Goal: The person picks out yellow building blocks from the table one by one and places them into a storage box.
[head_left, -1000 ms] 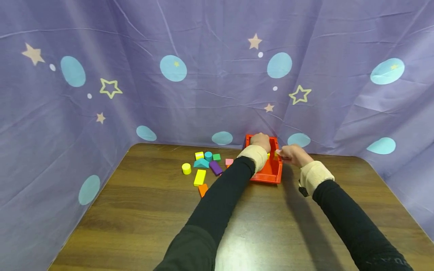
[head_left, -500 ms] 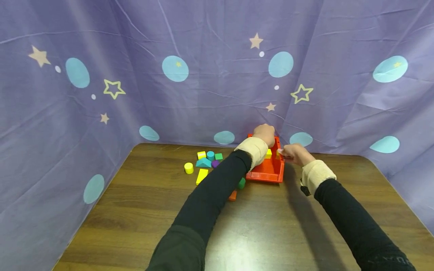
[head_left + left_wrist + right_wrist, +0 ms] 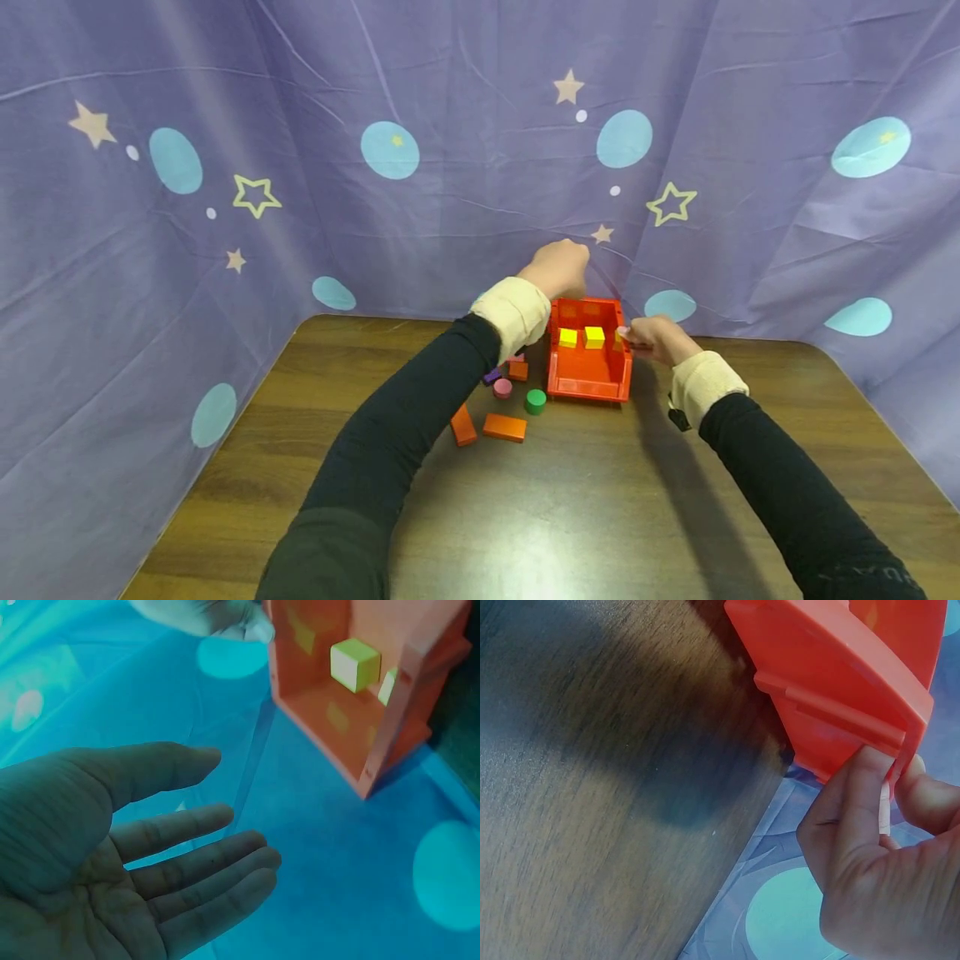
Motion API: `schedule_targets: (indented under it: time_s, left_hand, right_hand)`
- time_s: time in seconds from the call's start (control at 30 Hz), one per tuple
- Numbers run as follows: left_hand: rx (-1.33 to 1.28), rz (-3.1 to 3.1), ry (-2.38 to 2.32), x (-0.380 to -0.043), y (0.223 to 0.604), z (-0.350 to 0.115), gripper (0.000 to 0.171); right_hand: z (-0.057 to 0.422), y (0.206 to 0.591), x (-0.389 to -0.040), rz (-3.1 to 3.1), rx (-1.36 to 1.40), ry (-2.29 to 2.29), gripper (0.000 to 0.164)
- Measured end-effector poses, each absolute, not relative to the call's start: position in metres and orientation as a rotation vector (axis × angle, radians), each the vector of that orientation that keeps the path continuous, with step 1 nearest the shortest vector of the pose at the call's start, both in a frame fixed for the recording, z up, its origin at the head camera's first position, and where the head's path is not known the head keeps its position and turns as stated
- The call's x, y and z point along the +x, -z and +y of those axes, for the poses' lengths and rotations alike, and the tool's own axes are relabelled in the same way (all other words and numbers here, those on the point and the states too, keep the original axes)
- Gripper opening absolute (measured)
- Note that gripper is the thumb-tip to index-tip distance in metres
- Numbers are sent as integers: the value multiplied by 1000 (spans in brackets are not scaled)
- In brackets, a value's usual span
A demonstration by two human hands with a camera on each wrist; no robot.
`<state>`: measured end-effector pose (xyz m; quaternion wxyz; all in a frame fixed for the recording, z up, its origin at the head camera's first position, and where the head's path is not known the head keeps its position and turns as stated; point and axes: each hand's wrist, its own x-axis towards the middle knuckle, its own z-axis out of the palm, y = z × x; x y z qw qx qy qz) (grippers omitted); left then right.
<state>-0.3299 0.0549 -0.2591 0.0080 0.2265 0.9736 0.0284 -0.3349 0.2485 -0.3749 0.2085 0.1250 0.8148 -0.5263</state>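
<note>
Head view: a red bin holding yellow blocks stands by the right hand, which pinches its side; the left hand, empty, fingers extended, hovers near its far-left corner. Loose orange blocks lie nearer than either hand. Loading seems underway; another block would call for a left-hand pinch.

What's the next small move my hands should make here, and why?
Probably bring the left hand to the short green cylinder beside the red plastic-looking bin. The left hand looks open and empty, the right hand grips the bin's right side, two yellow cube-like blocks sit inside, and the green cylinder looks nearest the bin of the loose blocks in sight.
</note>
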Motion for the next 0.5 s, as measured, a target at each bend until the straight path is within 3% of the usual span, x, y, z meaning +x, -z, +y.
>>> schedule_targets:
  time_s: [0.33, 0.5]
  left_hand:
    - [727, 3064, -115, -316, 247, 5, 16]
    - [675, 3063, -122, -315, 256, -17, 15]
  right_hand:
    - [274, 416, -375, 2173, 307, 1574, 25]
    - [260, 395, -354, 2225, 306, 1529, 29]
